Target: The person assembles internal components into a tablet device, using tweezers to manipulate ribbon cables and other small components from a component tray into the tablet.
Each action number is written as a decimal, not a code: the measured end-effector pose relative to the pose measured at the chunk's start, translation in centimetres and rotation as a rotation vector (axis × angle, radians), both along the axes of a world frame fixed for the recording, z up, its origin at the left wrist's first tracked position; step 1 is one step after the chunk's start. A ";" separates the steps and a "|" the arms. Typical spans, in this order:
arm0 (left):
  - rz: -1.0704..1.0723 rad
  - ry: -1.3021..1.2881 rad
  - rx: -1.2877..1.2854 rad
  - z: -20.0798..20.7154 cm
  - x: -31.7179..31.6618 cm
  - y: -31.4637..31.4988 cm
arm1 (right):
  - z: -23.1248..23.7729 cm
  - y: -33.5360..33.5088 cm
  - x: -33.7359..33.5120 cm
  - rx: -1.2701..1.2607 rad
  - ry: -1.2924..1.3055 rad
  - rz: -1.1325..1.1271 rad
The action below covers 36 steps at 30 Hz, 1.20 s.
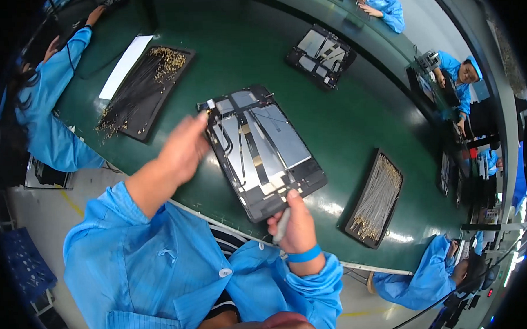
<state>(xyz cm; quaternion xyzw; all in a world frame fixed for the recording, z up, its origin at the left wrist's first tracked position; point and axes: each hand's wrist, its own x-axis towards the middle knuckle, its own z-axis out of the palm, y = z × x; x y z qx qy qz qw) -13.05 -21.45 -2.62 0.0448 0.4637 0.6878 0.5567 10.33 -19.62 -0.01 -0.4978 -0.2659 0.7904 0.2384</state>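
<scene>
Over the green table (pixel 230 44), the right hand (pixel 297 227) pinches the opened tablet (pixel 248 150) by its near edge and holds a pale tool (pixel 282 226); the left hand (pixel 184 147), at the tablet's far-left corner, is too blurred to tell its grip. The tablet's silver panel (pixel 286 143) bears a tiny marking (pixel 278 129).

The table (pixel 230 55) is green; toward its near right corner, 1 black tray (pixel 351 222) holds grey, gold-tipped cables (pixel 378 195). The nearer device (pixel 266 153) is black with silver panels (pixel 279 135).
</scene>
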 end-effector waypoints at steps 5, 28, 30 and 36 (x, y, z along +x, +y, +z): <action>-0.596 -0.301 -0.222 1.7 4.6 -2.9 | -2.4 -0.6 -3.0 -0.006 -0.142 0.099; -0.220 0.331 -0.248 0.7 -5.9 20.6 | -5.9 2.5 4.9 1.662 -1.281 0.275; -0.143 0.221 -0.120 -0.5 -4.9 22.1 | -5.9 2.7 4.8 1.650 -1.271 0.282; 0.125 0.120 -0.105 -1.2 -3.5 27.6 | -5.6 3.1 4.8 1.605 -1.236 0.285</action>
